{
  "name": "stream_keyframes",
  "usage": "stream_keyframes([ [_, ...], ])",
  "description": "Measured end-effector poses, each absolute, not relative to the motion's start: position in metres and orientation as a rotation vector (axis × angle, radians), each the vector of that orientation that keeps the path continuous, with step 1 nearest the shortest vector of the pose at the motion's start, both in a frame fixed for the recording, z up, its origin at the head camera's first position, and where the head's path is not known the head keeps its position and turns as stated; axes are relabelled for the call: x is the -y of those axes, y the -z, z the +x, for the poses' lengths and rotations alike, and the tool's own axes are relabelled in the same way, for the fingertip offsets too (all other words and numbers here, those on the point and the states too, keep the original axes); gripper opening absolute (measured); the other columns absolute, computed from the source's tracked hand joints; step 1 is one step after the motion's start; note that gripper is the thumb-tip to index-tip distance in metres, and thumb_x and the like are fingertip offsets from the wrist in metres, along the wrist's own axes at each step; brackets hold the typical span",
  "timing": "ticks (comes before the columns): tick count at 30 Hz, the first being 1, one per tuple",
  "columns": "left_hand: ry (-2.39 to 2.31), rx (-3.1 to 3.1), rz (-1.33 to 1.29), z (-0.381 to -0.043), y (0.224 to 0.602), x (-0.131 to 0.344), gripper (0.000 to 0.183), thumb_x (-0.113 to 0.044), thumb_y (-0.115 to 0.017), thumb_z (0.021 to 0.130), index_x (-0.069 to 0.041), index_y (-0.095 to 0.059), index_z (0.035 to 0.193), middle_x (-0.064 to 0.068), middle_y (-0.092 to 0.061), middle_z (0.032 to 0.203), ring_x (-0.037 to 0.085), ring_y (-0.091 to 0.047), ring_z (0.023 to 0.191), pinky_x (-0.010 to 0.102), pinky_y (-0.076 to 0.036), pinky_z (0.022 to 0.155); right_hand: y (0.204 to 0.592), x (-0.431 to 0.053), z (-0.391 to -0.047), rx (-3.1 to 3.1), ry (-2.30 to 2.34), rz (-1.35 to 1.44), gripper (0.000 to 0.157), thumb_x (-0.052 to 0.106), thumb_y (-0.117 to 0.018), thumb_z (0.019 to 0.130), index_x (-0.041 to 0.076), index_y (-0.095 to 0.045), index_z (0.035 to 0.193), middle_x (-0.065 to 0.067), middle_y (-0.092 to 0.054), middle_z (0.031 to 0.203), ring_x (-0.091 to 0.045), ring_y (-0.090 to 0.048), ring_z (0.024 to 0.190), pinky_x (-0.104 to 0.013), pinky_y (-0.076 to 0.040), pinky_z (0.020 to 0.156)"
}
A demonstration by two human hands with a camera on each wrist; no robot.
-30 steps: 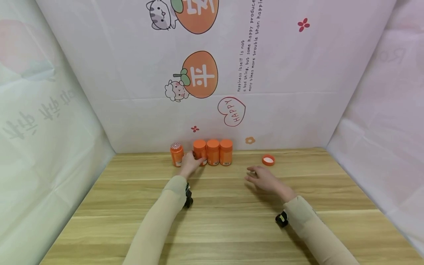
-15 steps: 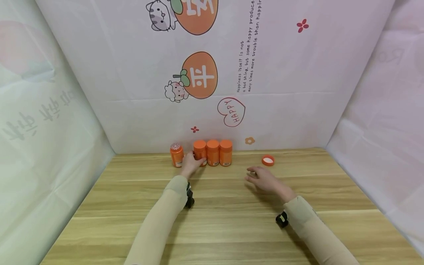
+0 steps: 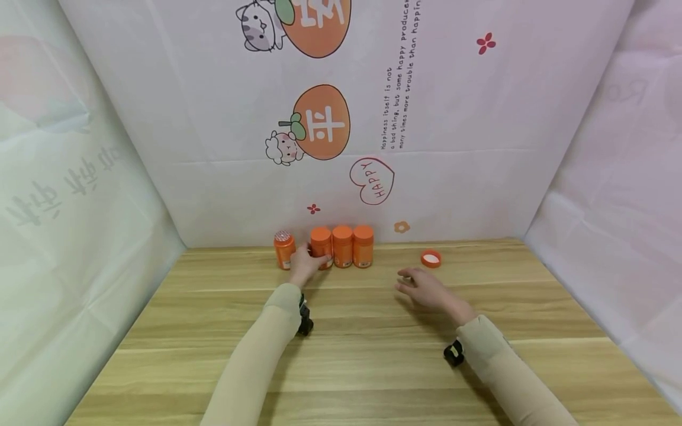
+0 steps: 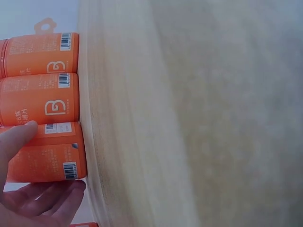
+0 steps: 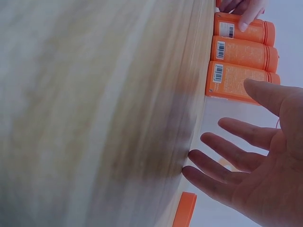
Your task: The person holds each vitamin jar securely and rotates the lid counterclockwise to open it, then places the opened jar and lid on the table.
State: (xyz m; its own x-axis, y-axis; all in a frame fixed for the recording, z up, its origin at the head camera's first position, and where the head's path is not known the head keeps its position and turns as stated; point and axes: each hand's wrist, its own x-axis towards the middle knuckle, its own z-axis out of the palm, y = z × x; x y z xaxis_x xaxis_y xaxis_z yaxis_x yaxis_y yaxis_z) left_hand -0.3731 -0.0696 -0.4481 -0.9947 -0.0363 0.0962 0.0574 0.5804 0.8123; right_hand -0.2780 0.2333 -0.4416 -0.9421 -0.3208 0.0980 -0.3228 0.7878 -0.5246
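Note:
Three capped orange bottles stand upright side by side at the back of the table. My left hand (image 3: 305,263) holds the leftmost capped bottle (image 3: 321,235); the left wrist view shows the thumb on one side of this bottle (image 4: 42,158) and fingers along the other. Touching it are the middle bottle (image 3: 343,247) and then the right bottle (image 3: 363,247). Left of my hand stands an uncapped orange bottle (image 3: 285,251) with a silvery patterned seal on top. My right hand (image 3: 422,288) hovers low, fingers spread and holding nothing, near a loose orange cap (image 3: 431,258).
The wood-grain table (image 3: 362,355) runs back to a white printed cloth wall (image 3: 453,195). More white cloth hangs at the left side (image 3: 69,236) and the right side (image 3: 607,236). The bottles stand close to the back cloth.
Hardly anything differs. The left hand stays on the same bottle, the right hand stays in place, and the whole view has dipped very slightly.

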Motion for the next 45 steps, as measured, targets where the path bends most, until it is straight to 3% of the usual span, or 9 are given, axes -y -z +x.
stream_keyframes([
  [22,1.375,2.676,-0.042,-0.352,0.442,0.073,0.043,-0.032,-0.081,0.074,-0.006,-0.056,0.097,0.012,-0.066,0.099,0.023,-0.063,0.087,0.038,-0.052,0.077,0.441,-0.231,-0.276,2.952,-0.883,0.546,0.049,0.029,-0.055,0.095,-0.006,-0.051,0.130,-0.024,-0.056,0.127,-0.038,-0.055,0.114,-0.050,-0.044,0.095],
  [29,1.360,2.683,-0.074,-0.345,0.438,0.073,0.043,-0.030,-0.080,0.074,-0.006,-0.056,0.100,0.012,-0.065,0.102,0.025,-0.063,0.091,0.041,-0.051,0.083,0.440,-0.229,-0.275,2.957,-0.888,0.552,0.049,0.028,-0.055,0.096,-0.006,-0.051,0.130,-0.024,-0.054,0.129,-0.039,-0.054,0.115,-0.050,-0.045,0.095],
  [45,1.344,2.657,-0.170,-0.330,0.435,0.073,0.044,-0.030,-0.082,0.072,-0.007,-0.053,0.095,0.010,-0.062,0.095,0.023,-0.059,0.086,0.039,-0.049,0.078,0.441,-0.223,-0.277,2.965,-0.903,0.528,0.049,0.029,-0.054,0.096,-0.004,-0.049,0.133,-0.023,-0.053,0.132,-0.040,-0.051,0.119,-0.052,-0.042,0.097],
])
